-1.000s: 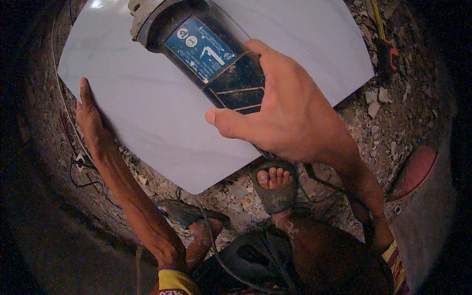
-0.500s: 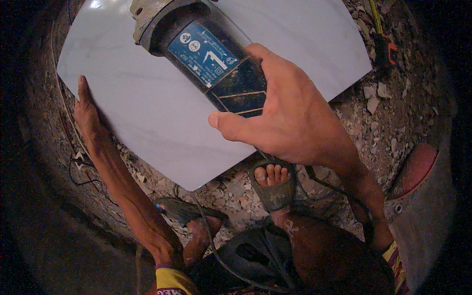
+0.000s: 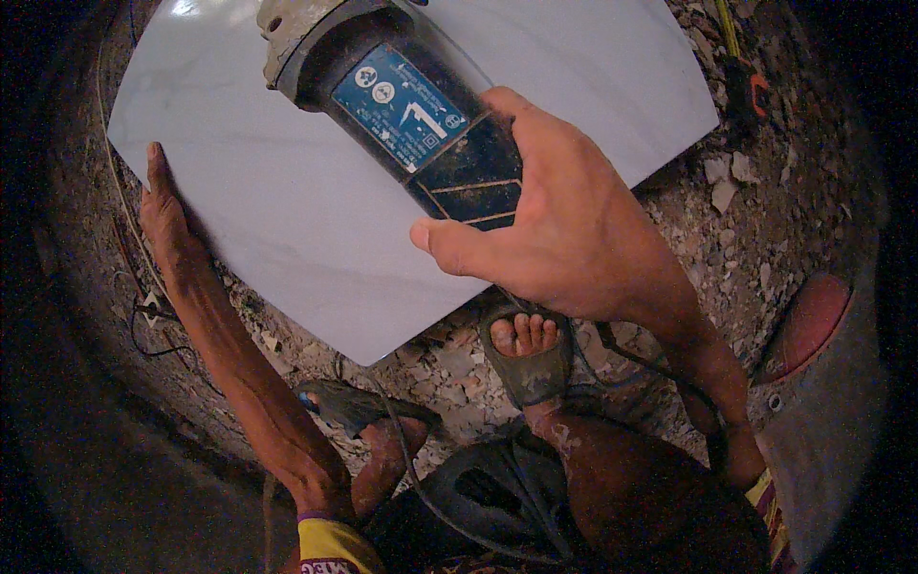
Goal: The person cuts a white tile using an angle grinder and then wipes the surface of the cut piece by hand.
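Clearly, from the head view, we would judge the angle grinder (image 3: 469, 163) rigid and fairly heavy, with most of its weight toward the metal gear head (image 3: 296, 29); the slimmer rear barrel seems the place to grip it. Our right hand (image 3: 574, 210) is wrapped around that part, thumb on the near side. The tile (image 3: 287, 239) beneath should be stiff, smooth enough to slip and brittle at its corners, so we would hold it by opposite edges. Our left hand (image 3: 170, 225) lies along its left edge; we cannot tell whether the fingers curl underneath.

The grinder's casing is dark and dusty, with a blue label (image 3: 400, 107) and a dull grey head cut off by the upper border. It is above the tile, though we cannot tell whether they touch. The tile is glossy white with faint grey veining, over a floor of rubble (image 3: 459, 373).
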Motion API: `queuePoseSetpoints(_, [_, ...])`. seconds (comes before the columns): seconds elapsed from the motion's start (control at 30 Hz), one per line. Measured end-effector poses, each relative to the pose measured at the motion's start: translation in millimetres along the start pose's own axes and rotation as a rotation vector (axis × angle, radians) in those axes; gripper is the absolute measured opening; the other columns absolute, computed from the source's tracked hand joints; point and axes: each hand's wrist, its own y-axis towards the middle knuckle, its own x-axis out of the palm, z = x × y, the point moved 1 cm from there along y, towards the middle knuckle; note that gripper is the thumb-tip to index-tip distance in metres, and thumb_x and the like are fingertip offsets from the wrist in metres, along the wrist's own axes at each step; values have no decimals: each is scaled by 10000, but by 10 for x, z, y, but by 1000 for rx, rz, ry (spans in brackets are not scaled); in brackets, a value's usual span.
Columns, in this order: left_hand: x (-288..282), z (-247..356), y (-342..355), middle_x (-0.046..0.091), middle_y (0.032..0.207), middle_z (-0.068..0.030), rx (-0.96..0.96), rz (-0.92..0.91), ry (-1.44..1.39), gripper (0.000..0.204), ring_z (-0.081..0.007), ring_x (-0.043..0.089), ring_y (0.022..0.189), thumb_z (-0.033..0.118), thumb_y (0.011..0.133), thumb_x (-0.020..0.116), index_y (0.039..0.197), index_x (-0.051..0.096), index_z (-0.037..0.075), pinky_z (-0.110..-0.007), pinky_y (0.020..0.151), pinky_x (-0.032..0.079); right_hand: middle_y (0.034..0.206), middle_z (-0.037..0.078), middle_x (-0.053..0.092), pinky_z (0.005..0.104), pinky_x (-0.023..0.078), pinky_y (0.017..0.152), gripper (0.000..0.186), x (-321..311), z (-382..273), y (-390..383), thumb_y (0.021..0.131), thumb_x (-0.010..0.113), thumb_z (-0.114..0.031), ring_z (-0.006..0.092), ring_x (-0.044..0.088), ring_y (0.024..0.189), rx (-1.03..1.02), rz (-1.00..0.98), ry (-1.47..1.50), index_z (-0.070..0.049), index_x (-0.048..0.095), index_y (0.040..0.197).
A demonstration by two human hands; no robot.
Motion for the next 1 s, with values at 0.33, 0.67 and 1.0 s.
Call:
queuePoseSetpoints(0.33, [26,31,6,765,1287,-127,20,-2,-39,729,-238,739,1092,585,1010,818,1364,684,-38,-386,1003,588,1005,92,722,334,576,830,642,-19,42,-67,854,940,-224,153,682,902,-33,53,-110,68,612,1322])
queuePoseSetpoints(0.67, [46,50,-4,776,1283,-123,14,-29,-16,710,-225,748,1088,586,1018,807,1340,707,-39,-364,1001,594,1034,99,719,329,575,856,692,-61,35,-140,859,944,-221,151,681,935,12,9,-111,90,592,1367])
queuePoseSetpoints(1.0, [75,37,-4,773,1304,-127,-7,4,-33,721,-227,746,1099,581,1051,762,1397,693,-47,-368,1020,589,1159,119,712,320,585,911,838,41,223,-201,881,949,-152,140,692,1068,-8,31,80,146,481,1509])
